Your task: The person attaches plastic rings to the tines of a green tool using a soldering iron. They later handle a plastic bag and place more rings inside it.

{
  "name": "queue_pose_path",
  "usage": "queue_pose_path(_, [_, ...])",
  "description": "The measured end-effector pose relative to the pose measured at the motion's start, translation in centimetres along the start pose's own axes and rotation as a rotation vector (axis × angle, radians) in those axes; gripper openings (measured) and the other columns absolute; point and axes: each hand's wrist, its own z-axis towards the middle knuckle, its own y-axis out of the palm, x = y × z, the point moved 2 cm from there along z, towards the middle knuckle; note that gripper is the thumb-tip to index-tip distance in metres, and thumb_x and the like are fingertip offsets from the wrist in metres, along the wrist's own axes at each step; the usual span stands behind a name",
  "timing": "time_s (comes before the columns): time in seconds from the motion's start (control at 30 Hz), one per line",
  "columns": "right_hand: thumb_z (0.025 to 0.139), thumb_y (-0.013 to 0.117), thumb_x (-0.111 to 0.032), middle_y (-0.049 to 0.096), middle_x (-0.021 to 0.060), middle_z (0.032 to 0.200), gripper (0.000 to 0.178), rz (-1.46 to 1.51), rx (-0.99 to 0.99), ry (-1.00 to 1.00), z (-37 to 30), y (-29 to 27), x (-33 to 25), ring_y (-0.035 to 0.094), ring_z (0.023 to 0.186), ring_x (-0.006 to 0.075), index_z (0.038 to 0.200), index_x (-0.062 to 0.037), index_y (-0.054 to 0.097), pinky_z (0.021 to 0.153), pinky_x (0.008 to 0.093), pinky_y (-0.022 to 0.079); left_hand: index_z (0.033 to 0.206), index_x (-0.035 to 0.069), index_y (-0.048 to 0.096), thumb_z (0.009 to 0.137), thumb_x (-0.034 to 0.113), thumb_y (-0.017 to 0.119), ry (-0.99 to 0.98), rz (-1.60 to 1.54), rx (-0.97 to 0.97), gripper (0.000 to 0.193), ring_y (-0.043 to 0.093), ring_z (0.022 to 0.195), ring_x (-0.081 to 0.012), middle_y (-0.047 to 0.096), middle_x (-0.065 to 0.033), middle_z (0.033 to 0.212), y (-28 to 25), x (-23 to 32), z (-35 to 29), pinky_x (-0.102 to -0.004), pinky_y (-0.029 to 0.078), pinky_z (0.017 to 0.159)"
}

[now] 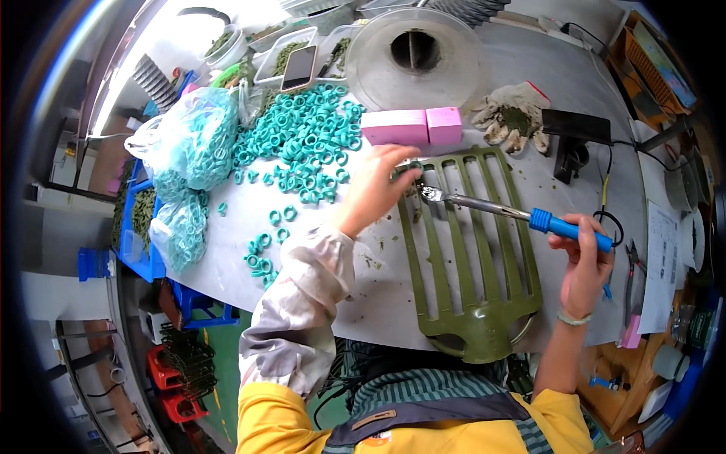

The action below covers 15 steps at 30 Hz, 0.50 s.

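Observation:
My right hand [584, 265] grips the blue handle of a soldering iron [563, 226]. Its metal shaft points left, and the shiny tip is near my left fingertips, over the upper left corner of an olive-green slotted plastic panel [476, 321]. My left hand [382, 184] is curled at that corner, pinching what looks like a small teal ring [409, 168], partly covered by the fingers. The panel lies flat on the grey table [363, 303], its rounded end toward me. Many loose teal rings [306, 140] are heaped to the left of my left hand.
Plastic bags of teal rings [193, 144] stand at the left. Behind the panel are pink blocks [395, 126], a dusty round cover [363, 60] and a phone [299, 68]. A work glove [514, 117], a black stand [575, 136] and pliers [631, 284] lie to the right.

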Motion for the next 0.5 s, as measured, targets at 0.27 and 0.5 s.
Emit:
queue_pose_path(0.27, [0.098,0.057,-0.018,0.07,0.0112,0.089,0.025,0.018,-0.035,0.022,-0.4,-0.8,0.1,0.068,0.065,0.0173,0.095,0.0048,0.068,0.062,0.0289,0.058,0.107,0.006,0.064,0.08,0.007,0.071,-0.233,0.329,-0.135,0.027,0.062,0.093,-0.0316,0.063,-0.0133,0.102,-5.3,-6.8,-4.0,-0.0406,0.05,0.082])
queue_pose_path(0.5, [0.098,0.057,-0.019,0.07,0.0107,0.089,0.025,0.008,-0.032,0.016,-0.7,-0.8,-0.3,0.068,0.066,0.0166,0.097,0.0042,0.068,0.063,0.0289,0.058,0.104,0.003,0.066,0.082,0.005,0.07,-0.401,0.073,-0.001,0.023,0.066,0.083,-0.0269,0.058,-0.0125,0.1,-5.8,-6.1,-4.7,-0.0356,0.053,0.074])
